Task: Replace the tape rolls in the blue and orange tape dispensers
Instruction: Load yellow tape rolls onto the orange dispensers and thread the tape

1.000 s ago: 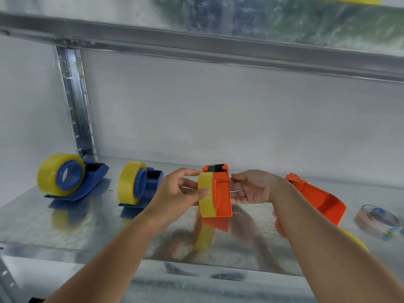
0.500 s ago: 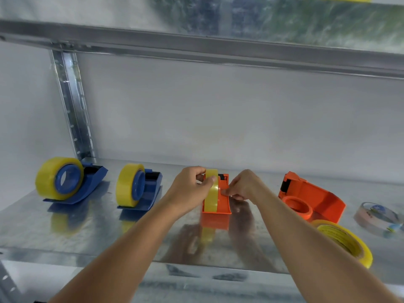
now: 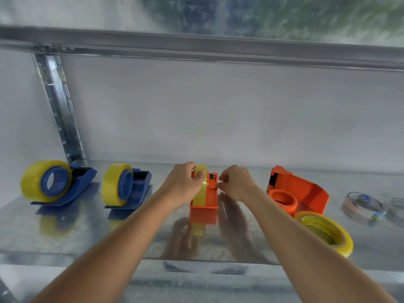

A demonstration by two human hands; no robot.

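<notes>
On shiny metal shelf (image 3: 65,232): left hand (image 3: 185,186) grips glossy yellow roll (image 3: 200,193); right hand (image 3: 235,183) pinches orange dispenser (image 3: 211,199).

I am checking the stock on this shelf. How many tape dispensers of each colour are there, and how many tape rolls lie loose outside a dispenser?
Blue dispensers: 2
Orange dispensers: 2
Loose yellow tape roll: 1
Loose clear tape rolls: 2, the second cut by the frame edge
Total: 7
</notes>
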